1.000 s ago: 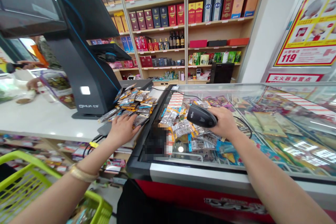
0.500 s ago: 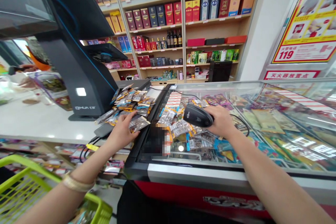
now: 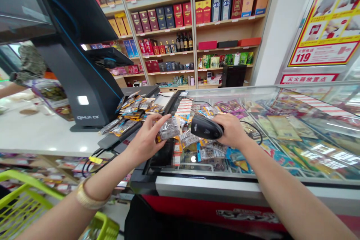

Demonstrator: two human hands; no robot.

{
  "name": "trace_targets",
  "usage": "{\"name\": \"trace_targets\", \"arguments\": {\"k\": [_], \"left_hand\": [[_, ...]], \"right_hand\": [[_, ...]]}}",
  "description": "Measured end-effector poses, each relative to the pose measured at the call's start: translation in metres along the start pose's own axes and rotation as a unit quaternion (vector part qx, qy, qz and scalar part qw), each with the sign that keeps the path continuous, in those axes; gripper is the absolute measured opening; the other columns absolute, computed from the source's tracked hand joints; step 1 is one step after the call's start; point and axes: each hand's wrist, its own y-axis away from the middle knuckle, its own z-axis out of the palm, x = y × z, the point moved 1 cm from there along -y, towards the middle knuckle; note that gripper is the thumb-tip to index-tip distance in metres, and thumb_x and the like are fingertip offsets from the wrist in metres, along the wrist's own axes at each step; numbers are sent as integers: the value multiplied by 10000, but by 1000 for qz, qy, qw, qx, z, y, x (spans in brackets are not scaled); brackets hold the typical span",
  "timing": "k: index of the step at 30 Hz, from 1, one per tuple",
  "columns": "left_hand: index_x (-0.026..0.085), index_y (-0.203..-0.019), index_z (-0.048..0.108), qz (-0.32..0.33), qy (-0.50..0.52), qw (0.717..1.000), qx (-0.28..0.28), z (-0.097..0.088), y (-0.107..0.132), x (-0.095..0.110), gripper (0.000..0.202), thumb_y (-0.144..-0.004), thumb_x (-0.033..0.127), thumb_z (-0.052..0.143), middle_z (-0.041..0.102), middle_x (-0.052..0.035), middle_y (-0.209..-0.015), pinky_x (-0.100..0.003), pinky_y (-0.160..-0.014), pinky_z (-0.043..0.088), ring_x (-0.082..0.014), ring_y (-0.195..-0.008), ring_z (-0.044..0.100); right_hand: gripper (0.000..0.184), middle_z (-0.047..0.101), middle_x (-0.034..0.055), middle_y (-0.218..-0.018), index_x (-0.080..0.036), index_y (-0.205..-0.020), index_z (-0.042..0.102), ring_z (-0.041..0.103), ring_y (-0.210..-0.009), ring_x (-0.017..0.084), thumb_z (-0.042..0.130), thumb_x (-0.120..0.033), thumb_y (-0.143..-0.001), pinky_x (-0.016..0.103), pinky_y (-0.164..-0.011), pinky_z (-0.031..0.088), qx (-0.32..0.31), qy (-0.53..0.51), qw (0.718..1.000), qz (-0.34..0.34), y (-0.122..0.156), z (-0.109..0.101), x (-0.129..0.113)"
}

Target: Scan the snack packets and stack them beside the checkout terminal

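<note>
My left hand (image 3: pixel 149 137) grips a small clear snack packet (image 3: pixel 169 128) between thumb and fingers, held up above the freezer's left edge. My right hand (image 3: pixel 229 129) is wrapped round a black handheld barcode scanner (image 3: pixel 206 127), whose head faces left toward the packet, a short gap apart. To the left of my left hand lies a heap of similar snack packets (image 3: pixel 135 108) beside the till's base. More packets (image 3: pixel 212 153) lie on the glass top below the scanner.
A dark till (image 3: pixel 90 82) with screens stands on the white counter (image 3: pixel 56 137) at left. A glass-topped chest freezer (image 3: pixel 303 127) fills the right. A green basket (image 3: pixel 25 182) is at lower left. Another person's arm (image 3: pixel 11 89) shows at far left. Stocked shelves (image 3: pixel 165 30) stand behind.
My left hand has lifted a packet off the heap's near side and carried it right, toward the scanner. The scanner stays nearly in place in my right hand.
</note>
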Motion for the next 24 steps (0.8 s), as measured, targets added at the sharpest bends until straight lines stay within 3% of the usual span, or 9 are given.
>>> {"name": "trace_targets", "arguments": {"k": [7, 11, 15, 20, 24], "left_hand": [[281, -1488, 255, 37, 18, 999, -7, 10, -9, 8, 765, -827, 140, 615, 420, -125, -1276, -432, -1014, 482, -266, -1176, 517], [287, -1474, 294, 10, 37, 999, -25, 10, -8, 9, 748, -816, 139, 617, 423, -118, -1282, -430, -1016, 479, -257, -1154, 534], [272, -1433, 371, -33, 85, 996, -19, 17, -8, 14, 723, -778, 165, 657, 438, -107, -1261, -437, -1052, 452, -267, -1209, 497], [240, -1333, 481, -113, 165, 980, 15, 54, -24, 24, 619, -754, 207, 696, 465, -101, -1219, -444, -1071, 425, -252, -1197, 499], [222, -1298, 514, -107, 201, 974, 1, 87, -42, 31, 568, -761, 219, 701, 489, -114, -1227, -460, -1076, 419, -257, -1196, 508]], "right_hand": [[215, 710, 53, -790, -216, -872, 682, 632, -750, 210, 581, -256, -687, 320, -686, 376, -14, -9, 1000, 0, -3, -2, -5], [190, 703, 45, -760, -221, -843, 677, 627, -733, 208, 580, -263, -684, 315, -669, 369, -27, -1, 1000, 8, -4, -2, -5], [241, 713, 60, -804, -213, -891, 680, 637, -755, 221, 580, -285, -684, 323, -670, 380, 7, 18, 1000, 12, -2, -3, 0], [268, 723, 84, -885, -217, -946, 680, 644, -807, 238, 593, -325, -717, 335, -719, 417, 42, 50, 997, 31, 2, -4, 8], [263, 725, 86, -896, -215, -936, 677, 654, -819, 243, 606, -324, -708, 336, -716, 434, 45, 54, 997, 28, 5, -3, 12]]}}
